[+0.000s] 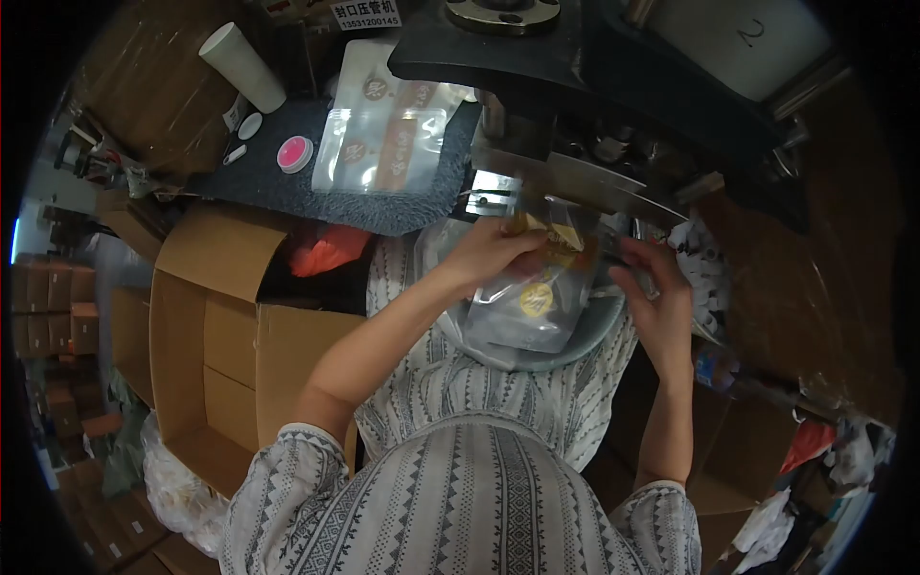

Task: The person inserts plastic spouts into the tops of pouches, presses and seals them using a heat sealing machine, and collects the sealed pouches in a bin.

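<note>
My left hand [503,251] is closed on a clear plastic pouch [532,326] with a yellow round print, in front of the dark press machine [498,67]. Gold-coloured print shows near the pouch's upper part, partly behind my fingers. My right hand [659,292] is just right of the pouch, thumb and fingers curved and apart. Something clear shows by its fingers, too blurred to name. Under the pouch, a pale basin [575,355] rests on my lap with more clear plastic in it.
Flat printed pouches [379,144] lie on a blue-grey towel [407,211], beside a pink-filled round tub [295,153] and a white cylinder [241,67]. An open cardboard box [206,335] stands at my left. White items [704,278] are heaped to the right of my right hand.
</note>
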Demonstrator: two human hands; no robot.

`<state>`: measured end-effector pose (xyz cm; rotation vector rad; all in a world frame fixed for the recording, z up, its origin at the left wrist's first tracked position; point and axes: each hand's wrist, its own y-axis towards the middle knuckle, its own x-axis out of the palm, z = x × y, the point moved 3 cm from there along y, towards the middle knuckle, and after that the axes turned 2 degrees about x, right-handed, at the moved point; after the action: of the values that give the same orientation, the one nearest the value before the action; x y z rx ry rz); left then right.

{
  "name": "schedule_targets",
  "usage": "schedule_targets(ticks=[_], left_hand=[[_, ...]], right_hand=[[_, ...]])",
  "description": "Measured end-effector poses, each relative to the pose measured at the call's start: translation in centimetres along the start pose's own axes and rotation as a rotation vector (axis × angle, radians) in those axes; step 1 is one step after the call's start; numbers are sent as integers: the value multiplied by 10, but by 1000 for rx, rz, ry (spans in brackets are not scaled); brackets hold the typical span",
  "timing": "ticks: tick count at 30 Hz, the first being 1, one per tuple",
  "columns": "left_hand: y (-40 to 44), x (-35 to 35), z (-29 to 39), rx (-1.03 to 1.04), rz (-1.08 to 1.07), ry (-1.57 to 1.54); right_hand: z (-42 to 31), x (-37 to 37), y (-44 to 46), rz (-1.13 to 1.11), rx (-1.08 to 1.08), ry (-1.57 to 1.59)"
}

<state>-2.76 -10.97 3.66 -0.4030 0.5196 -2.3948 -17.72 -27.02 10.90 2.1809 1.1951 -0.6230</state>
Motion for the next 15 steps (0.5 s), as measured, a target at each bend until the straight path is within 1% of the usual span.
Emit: schedule_targets(ticks=[1,3,4,6,7,8,9,10,11,12,13,15], left_hand=[[-1,0,-1,1,-2,1],[-5,0,-2,41,-40,5],[-9,-7,1,40,-41,6],[-18,-40,22,163,-52,178],[-18,-69,36,285,148,257],[-18,-105,50,402,349,332],[-14,-149,61,562,603,739],[-7,-184,63,714,857,1153],[2,-205,52,718,859,1153],[15,-222,38,570,883,1323],[21,-225,34,412,902,1486],[21,-212,20,434,927,1438]], right_hand=[[4,-5,-3,2,1,-1],[17,-14,-9,77,198,132],[18,-18,-13,78,200,133],[18,-33,-17,93,260,52],[18,-43,-20,98,257,48],[19,-55,-25,147,246,-105],[23,-66,-27,193,234,-255],[33,-74,-27,195,231,-255],[50,-79,-29,126,334,-429],[62,-80,-31,58,438,-603],[63,-76,-30,63,438,-602],[67,-62,-22,-24,421,-522]])
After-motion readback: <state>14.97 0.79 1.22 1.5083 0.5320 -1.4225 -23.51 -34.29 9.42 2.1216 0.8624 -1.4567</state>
